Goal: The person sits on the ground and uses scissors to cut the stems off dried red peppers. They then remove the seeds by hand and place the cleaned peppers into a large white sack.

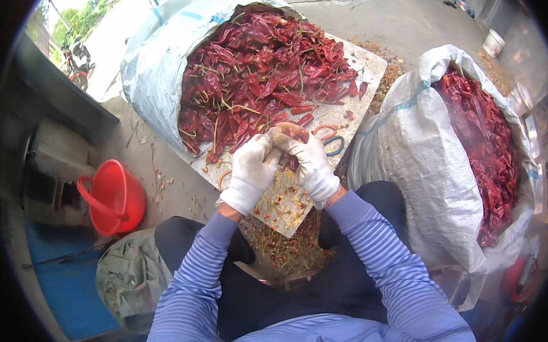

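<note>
My left hand [254, 166] and my right hand [307, 162], both in whitish work gloves, meet over the near part of a pale board [363, 64]. A dried red chili pepper [294, 132] shows between them, held by the fingers of both hands. Beyond my hands lies a heap of dried red chili peppers [255, 74], many with stems, spilling from a woven plastic sack [150, 80]. Scissors with an orange and a dark handle loop [334, 145] lie just past my right hand. Another orange loop [223, 179] shows beside my left hand. Yellow seeds and stem bits lie below my hands.
A white woven sack [430, 172] full of dried red chilies stands at the right. On the left, a red plastic bucket [117, 198] stands on the floor beside a grey-green cloth bundle [131, 276]. Cut stems [292, 253] cover the floor between my legs. A white bucket [494, 43] stands far right.
</note>
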Demonstrator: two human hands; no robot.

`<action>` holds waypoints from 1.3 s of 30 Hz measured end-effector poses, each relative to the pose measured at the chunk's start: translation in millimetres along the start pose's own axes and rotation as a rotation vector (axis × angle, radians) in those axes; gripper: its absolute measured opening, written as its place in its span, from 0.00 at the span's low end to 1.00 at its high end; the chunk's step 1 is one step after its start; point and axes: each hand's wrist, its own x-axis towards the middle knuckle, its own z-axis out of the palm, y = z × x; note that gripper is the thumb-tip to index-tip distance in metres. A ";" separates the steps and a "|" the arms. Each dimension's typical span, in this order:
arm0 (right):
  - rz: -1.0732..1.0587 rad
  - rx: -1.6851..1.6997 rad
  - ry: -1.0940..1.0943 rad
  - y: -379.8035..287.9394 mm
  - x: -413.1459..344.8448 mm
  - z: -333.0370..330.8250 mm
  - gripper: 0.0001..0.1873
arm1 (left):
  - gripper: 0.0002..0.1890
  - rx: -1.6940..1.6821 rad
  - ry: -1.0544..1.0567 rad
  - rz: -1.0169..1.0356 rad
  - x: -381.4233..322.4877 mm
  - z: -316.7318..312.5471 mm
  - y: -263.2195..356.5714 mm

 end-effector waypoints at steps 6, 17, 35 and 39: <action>0.046 0.040 0.060 -5.9 0.3 3.0 0.14 | 0.25 -0.832 -0.322 -0.279 5.6 -33.8 -14.7; 0.005 0.102 0.175 -17.6 4.1 -1.7 0.13 | 0.20 0.400 -0.174 -0.382 -5.3 3.9 -151.4; -0.004 -0.044 0.189 -18.8 2.2 2.2 0.14 | 0.19 0.466 -0.171 -0.227 -20.0 33.6 -147.0; -0.016 -0.030 0.202 -16.8 4.5 -1.1 0.13 | 0.25 0.362 -0.279 -0.374 -12.4 25.7 -145.1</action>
